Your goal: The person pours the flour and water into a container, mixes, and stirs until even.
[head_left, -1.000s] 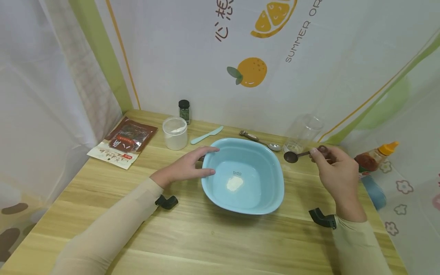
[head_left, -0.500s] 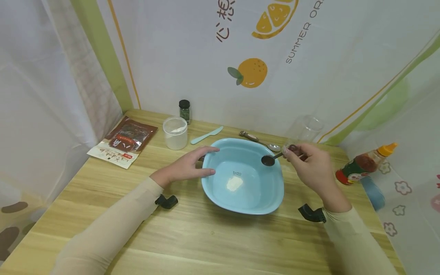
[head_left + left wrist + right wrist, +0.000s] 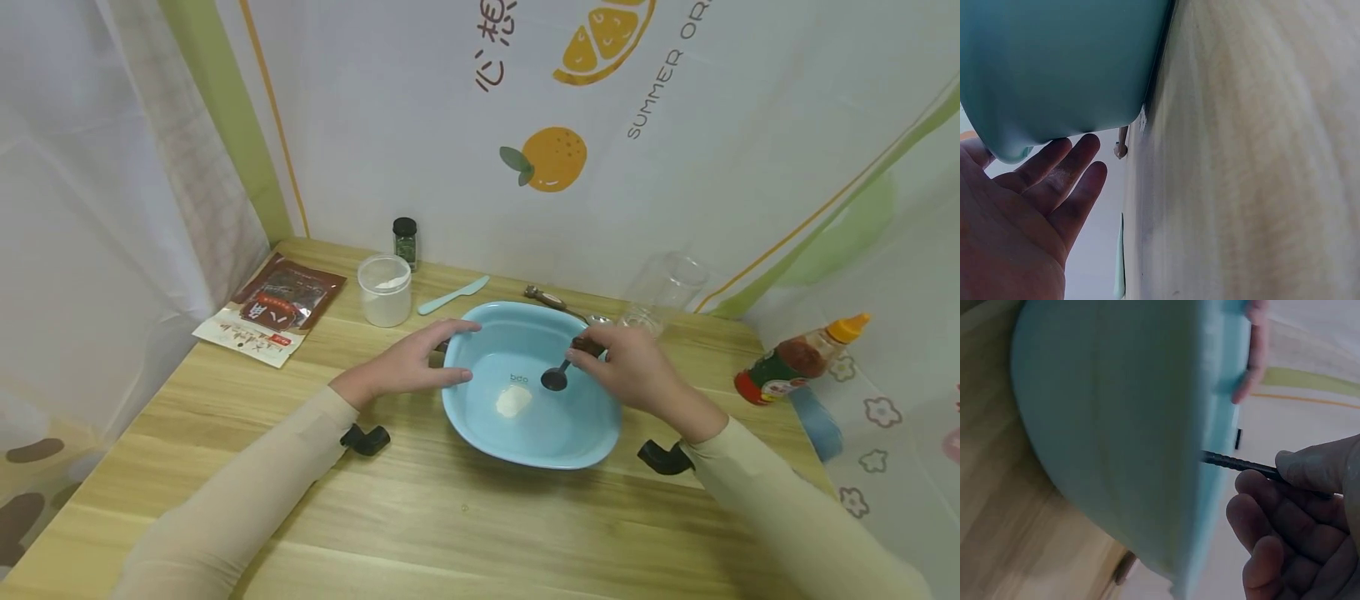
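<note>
A light blue basin [image 3: 592, 429] stands on the wooden table with a small patch of white powder [image 3: 513, 401] on its bottom. My left hand [image 3: 405, 364] holds the left rim; thumb and index finger reach over the edge. In the left wrist view, the other fingers [image 3: 1079, 194] lie along the outer wall. Pinched by its handle in my right hand [image 3: 641, 371] is a dark brown measuring spoon [image 3: 554, 380], its round bowl over the inside of the basin, right of the powder. From the right wrist view, the spoon's handle [image 3: 1238, 464] passes behind the rim, which hides the bowl.
Behind the basin lie a pale green knife [image 3: 453, 295] and a metal spoon [image 3: 546, 297]. A tub of white powder [image 3: 385, 300], a black-capped spice jar [image 3: 405, 243] and a brown packet [image 3: 277, 308] stand left. Right are a clear glass [image 3: 667, 283] and a sauce bottle [image 3: 798, 358].
My right hand has carried the measuring spoon leftward from beside the clear glass, over the right rim, to above the basin's inside. The left hand and the basin have stayed in place.
</note>
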`<action>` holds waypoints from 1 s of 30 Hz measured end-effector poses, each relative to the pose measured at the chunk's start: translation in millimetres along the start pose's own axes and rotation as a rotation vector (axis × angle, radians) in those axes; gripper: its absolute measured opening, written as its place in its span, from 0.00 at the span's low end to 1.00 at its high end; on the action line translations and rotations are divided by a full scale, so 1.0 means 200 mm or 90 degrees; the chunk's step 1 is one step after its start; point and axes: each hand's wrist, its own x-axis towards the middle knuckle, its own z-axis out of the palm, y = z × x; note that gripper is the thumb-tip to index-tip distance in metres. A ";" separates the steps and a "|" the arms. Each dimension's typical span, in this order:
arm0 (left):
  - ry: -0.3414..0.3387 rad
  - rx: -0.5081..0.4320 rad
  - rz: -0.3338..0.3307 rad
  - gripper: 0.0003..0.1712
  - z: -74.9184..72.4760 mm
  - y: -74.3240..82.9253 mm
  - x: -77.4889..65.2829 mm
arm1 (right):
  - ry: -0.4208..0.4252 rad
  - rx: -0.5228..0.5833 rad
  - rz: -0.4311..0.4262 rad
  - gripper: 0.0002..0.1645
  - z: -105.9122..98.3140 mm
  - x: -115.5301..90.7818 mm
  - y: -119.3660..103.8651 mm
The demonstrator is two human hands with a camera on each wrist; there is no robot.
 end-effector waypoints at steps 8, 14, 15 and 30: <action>0.000 0.016 -0.003 0.45 0.00 0.00 0.00 | -0.057 0.006 0.012 0.05 0.05 0.01 -0.02; 0.001 0.023 -0.003 0.45 0.00 0.00 0.00 | -0.074 -0.017 0.004 0.06 0.05 0.02 -0.01; 0.002 0.022 -0.004 0.45 0.00 0.00 0.00 | -0.081 -0.023 0.004 0.06 0.05 0.02 -0.01; 0.004 0.025 -0.002 0.45 0.00 -0.01 0.00 | -0.212 -0.055 -0.078 0.07 -0.02 0.02 -0.05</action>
